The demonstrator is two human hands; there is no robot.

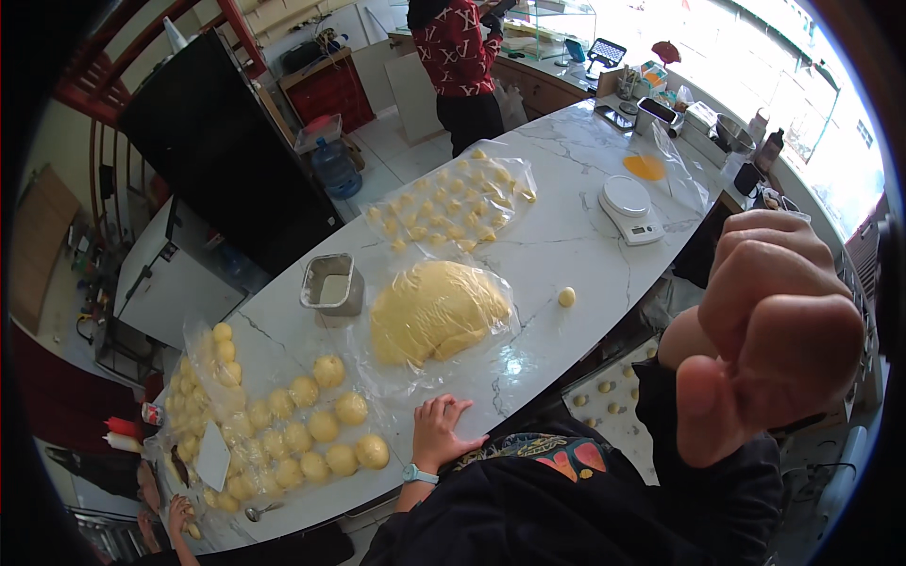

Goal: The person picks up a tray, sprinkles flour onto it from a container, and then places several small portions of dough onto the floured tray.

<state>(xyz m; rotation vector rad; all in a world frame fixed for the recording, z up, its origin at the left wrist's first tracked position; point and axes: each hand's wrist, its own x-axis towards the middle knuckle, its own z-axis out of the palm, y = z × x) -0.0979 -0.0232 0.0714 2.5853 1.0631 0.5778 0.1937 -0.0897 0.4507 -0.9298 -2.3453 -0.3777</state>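
My left hand rests on the front edge of the marble-patterned table, fingers spread, holding nothing visible; a pale watch is on its wrist. Raised close to the camera at the right, my right hand is curled into a fist, and what is inside it, if anything, is hidden. Beyond my left hand lies a big mound of yellow dough under clear plastic. To its left, round dough balls stand in rows, partly covered by a plastic sheet. One small dough ball sits alone toward the right.
A metal tin stands left of the mound. Small dough pieces lie under plastic behind it. A white kitchen scale is at the far right. Another person's hand is at the lower left; a person in red stands behind the table.
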